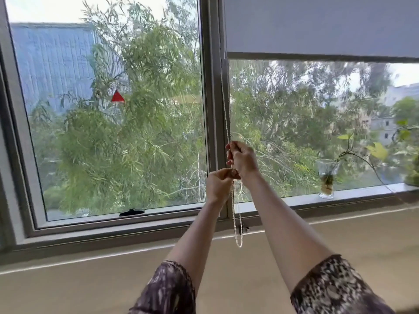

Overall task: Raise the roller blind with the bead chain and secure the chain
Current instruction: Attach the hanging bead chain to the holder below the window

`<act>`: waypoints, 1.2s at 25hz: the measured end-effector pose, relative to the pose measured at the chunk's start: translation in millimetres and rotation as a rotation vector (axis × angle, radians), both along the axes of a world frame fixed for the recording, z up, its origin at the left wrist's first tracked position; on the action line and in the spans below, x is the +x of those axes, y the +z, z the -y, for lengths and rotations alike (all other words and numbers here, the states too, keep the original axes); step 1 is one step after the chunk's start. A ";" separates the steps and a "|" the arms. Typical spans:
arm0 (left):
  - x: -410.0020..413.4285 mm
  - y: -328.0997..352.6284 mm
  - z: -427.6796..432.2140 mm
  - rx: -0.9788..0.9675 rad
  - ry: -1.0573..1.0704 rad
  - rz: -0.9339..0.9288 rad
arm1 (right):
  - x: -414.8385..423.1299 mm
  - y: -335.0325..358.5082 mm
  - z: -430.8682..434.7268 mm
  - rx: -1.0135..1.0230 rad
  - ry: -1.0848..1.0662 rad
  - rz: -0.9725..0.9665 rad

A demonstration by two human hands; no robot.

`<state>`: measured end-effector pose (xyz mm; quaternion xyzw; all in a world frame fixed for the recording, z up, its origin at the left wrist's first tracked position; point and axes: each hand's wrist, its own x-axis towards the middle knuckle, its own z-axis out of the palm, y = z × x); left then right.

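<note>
White beads are what I'm working with here: the bead chain [233, 207] runs down along the window frame [212, 109] between the two panes, and both my hands are on it. My right hand [242, 159] sits higher, fingers curled tight around the strand, my left hand [218, 185] is just below, pinching it between thumb and fingertips. I keep them stacked like that so one can hold tension while the other regrips. The loop hangs slack underneath, its bottom near a little clip [246, 228] on the sill frame, which I'd guess is where it gets secured. The roller blind [317, 26] is already well up, bottom bar high on the right pane, so not much hauling left, I reckon.
</note>
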<state>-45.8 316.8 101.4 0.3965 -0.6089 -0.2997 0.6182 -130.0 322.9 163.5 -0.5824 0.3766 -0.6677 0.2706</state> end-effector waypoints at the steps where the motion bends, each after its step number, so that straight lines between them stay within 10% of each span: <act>1: -0.6 -6.7 3.8 0.005 0.045 0.054 | -0.3 -7.9 5.1 0.008 -0.007 -0.010; 30: 35.6 -205.9 229.1 0.302 -0.075 0.208 | 19.6 -220.6 226.5 0.283 -0.026 0.004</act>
